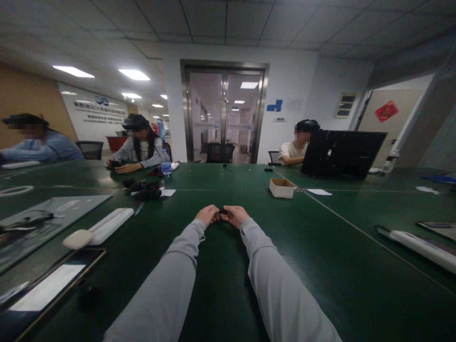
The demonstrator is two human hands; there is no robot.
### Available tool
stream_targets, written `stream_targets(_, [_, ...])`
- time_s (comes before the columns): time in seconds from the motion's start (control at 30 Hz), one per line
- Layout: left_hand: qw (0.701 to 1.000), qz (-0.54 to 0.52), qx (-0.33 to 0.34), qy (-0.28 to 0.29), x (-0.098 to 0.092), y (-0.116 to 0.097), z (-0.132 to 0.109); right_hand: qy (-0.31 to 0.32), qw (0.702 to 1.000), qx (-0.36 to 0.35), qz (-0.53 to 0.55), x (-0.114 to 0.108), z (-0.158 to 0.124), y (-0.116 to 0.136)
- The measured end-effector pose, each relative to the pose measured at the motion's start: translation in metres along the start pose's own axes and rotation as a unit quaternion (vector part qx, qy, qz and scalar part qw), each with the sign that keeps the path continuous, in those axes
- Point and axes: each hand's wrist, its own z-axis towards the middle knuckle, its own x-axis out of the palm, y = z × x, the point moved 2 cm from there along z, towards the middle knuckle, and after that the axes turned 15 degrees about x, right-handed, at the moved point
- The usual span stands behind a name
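Both hands meet in the middle of the head view. The left hand (207, 214) and the right hand (235, 215) have their fingers curled inward and are pinching a small dark piece (223, 212) between them, just above the counter (320, 266). The piece is too small and dark to tell its shape or material. It spans the narrow gap from one set of fingertips to the other.

Judging by this, the work is mid-handling. The piece is gripped from both ends, and no finished item lies directly in front of the hands.

Loose grey sleeves (171, 285) of soft, matte fabric cover both forearms. The counter is a smooth deep-green sheet with a faint sheen, crossed by thin seam lines.

Beyond the hands to the right stands a small open cardboard box (281, 188), plain and square-edged. To the left lie a long white rounded bar (111, 225), a pale pebble-shaped pad (78, 238) touching its near end, and a glossy flat tablet (50, 285).

Farther back are a tangled black pile (144, 190), a clear water bottle (166, 163) and the matte black back of a screen (340, 154). Three other people sit at the far side, well apart from these hands.
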Motion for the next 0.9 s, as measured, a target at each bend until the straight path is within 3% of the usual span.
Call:
stream_targets(0.63, [0.999, 0.027, 0.024, 0.006, -0.001, 0.002, 0.001, 0.009, 1.000, 0.001, -0.013, -0.001, 0.001, 0.000])
stream_targets(0.8, [0.999, 0.011, 0.026, -0.039, -0.002, -0.003, -0.002, 0.035, 0.999, -0.005, -0.020, -0.003, 0.000, 0.000])
stream_targets(0.9, [0.998, 0.016, 0.035, -0.055, -0.004, -0.009, -0.005, 0.015, 0.999, -0.034, -0.025, -0.004, 0.000, -0.001])
